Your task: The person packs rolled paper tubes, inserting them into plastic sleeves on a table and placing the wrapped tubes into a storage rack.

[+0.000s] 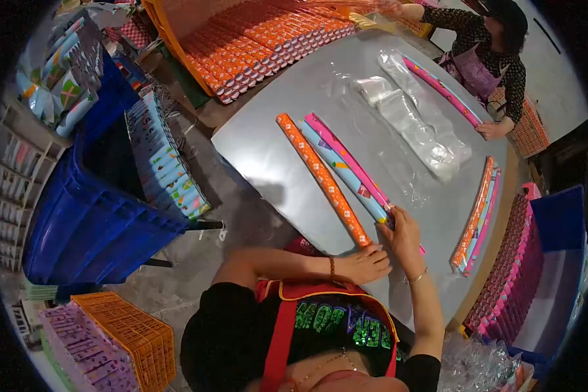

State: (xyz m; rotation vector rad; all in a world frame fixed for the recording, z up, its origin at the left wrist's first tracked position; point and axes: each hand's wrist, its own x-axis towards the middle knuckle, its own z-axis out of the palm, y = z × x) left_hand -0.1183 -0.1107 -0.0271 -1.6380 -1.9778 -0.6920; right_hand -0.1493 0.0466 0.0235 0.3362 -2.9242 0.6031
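Note:
On the grey table [255,124] lie an orange patterned roll [323,179], a light blue patterned roll [345,171] and a pink roll [356,163], fanned slightly apart. My left hand [362,264] rests at the near end of the orange roll, its fingers bent and partly hidden. My right hand [403,230] has its fingers closed round the near ends of the blue and pink rolls. Clear plastic sleeves [415,127] lie beyond the rolls. At the right, a bundle of thin rolls [478,219] lies near the table edge.
Across the table a co-worker [487,59] touches another pink roll [441,88]. Stacked orange rolls [255,49] stand at the far left. A blue bin [104,202] and an orange basket [127,333] are left; stacked pink rolls [509,261] are right.

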